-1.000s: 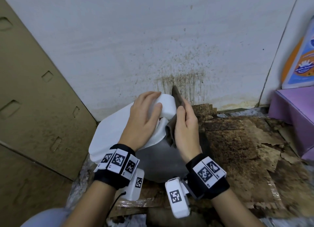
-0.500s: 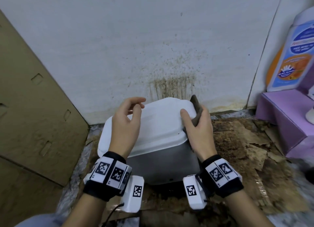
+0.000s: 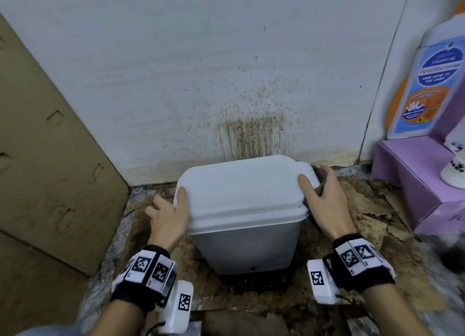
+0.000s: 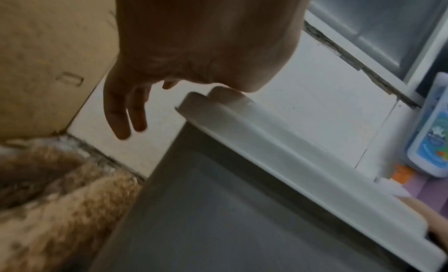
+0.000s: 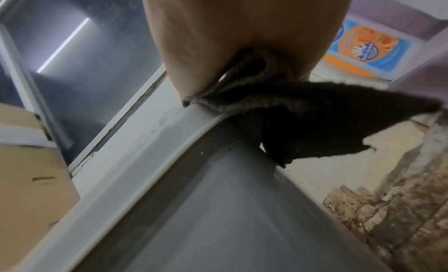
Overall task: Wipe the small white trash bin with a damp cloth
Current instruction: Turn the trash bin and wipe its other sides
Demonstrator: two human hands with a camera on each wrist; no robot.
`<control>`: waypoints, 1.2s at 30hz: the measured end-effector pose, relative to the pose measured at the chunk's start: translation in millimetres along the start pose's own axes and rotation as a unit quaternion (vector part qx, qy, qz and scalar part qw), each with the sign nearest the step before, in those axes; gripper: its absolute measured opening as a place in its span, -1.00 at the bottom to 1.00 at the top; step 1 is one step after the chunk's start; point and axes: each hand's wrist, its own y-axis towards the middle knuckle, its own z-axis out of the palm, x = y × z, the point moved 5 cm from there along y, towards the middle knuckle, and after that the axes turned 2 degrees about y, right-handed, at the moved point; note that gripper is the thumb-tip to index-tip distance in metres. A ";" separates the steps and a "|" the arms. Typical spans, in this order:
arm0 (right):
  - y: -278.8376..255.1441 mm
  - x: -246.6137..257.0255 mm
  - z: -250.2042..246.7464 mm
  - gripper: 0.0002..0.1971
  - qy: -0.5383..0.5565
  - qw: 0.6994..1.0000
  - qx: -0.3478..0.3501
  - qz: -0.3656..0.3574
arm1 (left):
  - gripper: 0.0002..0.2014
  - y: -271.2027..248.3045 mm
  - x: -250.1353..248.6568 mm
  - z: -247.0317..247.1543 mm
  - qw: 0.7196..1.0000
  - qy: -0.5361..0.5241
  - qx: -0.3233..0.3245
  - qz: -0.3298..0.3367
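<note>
Bin (image 3: 241, 200) upright. My left hand (image 3: 167, 218) at 9 o'clock, thumb on lid, fingers spread loose. My right hand (image 3: 324, 202) at 3 o'clock pinches the dark cloth (image 5: 315, 119) against the rim.

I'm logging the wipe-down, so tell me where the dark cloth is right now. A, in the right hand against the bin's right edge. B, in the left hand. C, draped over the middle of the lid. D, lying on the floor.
A: the right hand holds the dark cloth against the lid's right edge.
</note>
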 end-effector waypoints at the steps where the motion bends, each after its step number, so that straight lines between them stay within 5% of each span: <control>1: -0.6 0.6 0.0 -0.25 -0.007 1.000 0.004 -0.005 | -0.05 1.5 2.7 3.4 1.000 -0.018 0.013 -0.008; 7: -2.4 -1.9 -4.2 -0.22 -0.004 1.000 0.012 -0.007 | 0.12 9.4 2.6 10.4 0.997 -0.049 0.032 0.047; 21: -88.0 0.6 16.2 -0.10 0.139 0.978 -0.153 0.033 | -0.22 49.2 -35.1 3.0 0.983 -0.075 0.070 0.154; 29: -95.1 -17.8 1.5 -0.47 0.168 0.969 -0.178 0.042 | -0.44 40.9 -13.3 9.7 0.983 -0.107 0.054 0.141; 36: -62.8 -33.2 -44.2 -0.65 0.101 0.971 -0.208 0.057 | -0.38 31.3 -7.4 10.6 0.987 -0.085 -0.012 0.138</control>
